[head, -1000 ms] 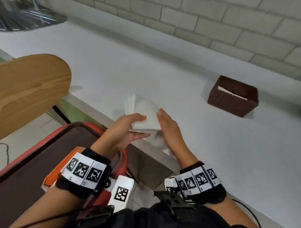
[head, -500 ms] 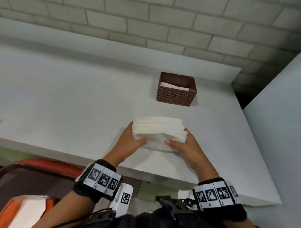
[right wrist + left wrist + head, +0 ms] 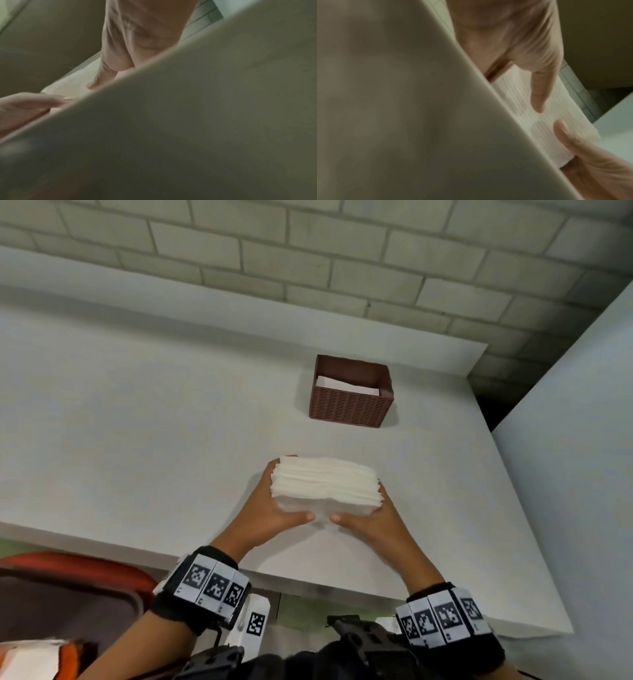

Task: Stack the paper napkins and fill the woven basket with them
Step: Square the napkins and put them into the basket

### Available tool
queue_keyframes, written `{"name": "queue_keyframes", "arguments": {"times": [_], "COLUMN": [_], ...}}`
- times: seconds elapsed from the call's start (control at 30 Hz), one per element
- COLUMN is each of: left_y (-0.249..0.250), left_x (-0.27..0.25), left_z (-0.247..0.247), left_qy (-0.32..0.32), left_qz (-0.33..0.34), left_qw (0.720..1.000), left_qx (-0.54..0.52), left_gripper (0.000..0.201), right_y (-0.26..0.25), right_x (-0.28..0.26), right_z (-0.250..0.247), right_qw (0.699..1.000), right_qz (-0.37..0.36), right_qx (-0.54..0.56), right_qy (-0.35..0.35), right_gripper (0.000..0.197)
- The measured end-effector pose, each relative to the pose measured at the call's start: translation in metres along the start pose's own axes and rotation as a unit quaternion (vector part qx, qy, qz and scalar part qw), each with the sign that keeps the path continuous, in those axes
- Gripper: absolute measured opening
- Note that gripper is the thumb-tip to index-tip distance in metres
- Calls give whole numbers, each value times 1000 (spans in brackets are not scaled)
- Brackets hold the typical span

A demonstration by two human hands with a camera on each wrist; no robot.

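Observation:
A thick stack of white paper napkins (image 3: 325,484) is held between both hands just above the white table (image 3: 137,440), near its front edge. My left hand (image 3: 267,501) grips the stack's left side, thumb on the near face. My right hand (image 3: 376,518) grips the right side the same way. The brown woven basket (image 3: 349,405) stands farther back, straight beyond the stack, with some white napkins (image 3: 346,385) lying inside. In the left wrist view my left thumb presses the embossed napkins (image 3: 513,102). The right wrist view shows both thumbs on the napkins (image 3: 68,86).
A brick wall (image 3: 308,261) runs behind the table. A tall white panel (image 3: 565,474) closes off the right side. An orange-rimmed brown tray (image 3: 68,587) sits below the table's front edge at lower left, with something white (image 3: 27,659) beside it.
The stack went from loose in my left hand at the table's left edge to squared between both hands in front of the basket. Since half a second ago it has barely moved.

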State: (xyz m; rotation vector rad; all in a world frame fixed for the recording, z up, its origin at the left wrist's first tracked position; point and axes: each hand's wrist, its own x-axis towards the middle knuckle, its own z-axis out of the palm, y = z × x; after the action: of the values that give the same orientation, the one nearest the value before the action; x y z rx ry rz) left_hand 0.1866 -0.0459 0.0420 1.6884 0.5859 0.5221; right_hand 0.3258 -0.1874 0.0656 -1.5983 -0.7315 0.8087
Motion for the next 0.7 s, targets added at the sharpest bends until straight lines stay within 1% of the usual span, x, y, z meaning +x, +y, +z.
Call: {"name": "queue_keyframes", "arguments": {"times": [0.07,0.1,0.13,0.17,0.2,0.23,0.27,0.3,0.33,0.4,0.43,0.5,0.53,0.6,0.67,0.7], "left_y": [1,6,12,19,27,33,38,41,43,43,40,35,33,31,33,34], "left_x": [4,6,8,10,12,15,18,22,24,27,27,27,27,27,27,26], "left_z": [-1,-3,-6,-8,-11,-13,-13,-13,-13,-11,-11,-9,-8,-7,-9,-11], "left_qy": [0,-3,-14,-33,-54,-74,-87,-93,-97,-103,-103,-92,-86,-70,-43,-27], "left_qz": [-6,-14,-30,-53,-80,-112,-146,-182,-217,-270,-290,-318,-321,-313,-299,-288], "left_qw": [1000,1000,999,997,994,991,985,978,969,954,947,938,937,936,936,938], "left_qx": [21,28,35,42,42,25,-8,-45,-73,-86,-89,-101,-109,-143,-181,-192], "left_gripper": [77,74,73,72,71,68,65,63,60,53,54,65,69,68,61,57], "right_y": [-4,-6,-9,-13,-16,-18,-21,-24,-27,-27,-27,-28,-30,-39,-56,-67], "right_x": [1,2,3,5,6,8,9,11,12,13,13,12,12,17,28,35], "right_z": [0,-3,-6,-10,-13,-16,-18,-18,-19,-21,-23,-28,-32,-39,-46,-49], "right_qw": [998,997,996,997,997,994,983,967,952,932,925,914,912,916,930,941], "right_qz": [-22,-22,-7,23,62,105,145,185,224,289,314,349,358,352,319,292], "right_qx": [-58,-77,-81,-68,-27,40,113,173,208,215,210,199,194,184,174,165], "right_qy": [0,11,24,29,22,8,-8,-20,-29,-39,-43,-52,-57,-63,-60,-53], "right_gripper": [52,48,45,47,54,58,57,52,47,44,42,31,27,19,13,14]}}
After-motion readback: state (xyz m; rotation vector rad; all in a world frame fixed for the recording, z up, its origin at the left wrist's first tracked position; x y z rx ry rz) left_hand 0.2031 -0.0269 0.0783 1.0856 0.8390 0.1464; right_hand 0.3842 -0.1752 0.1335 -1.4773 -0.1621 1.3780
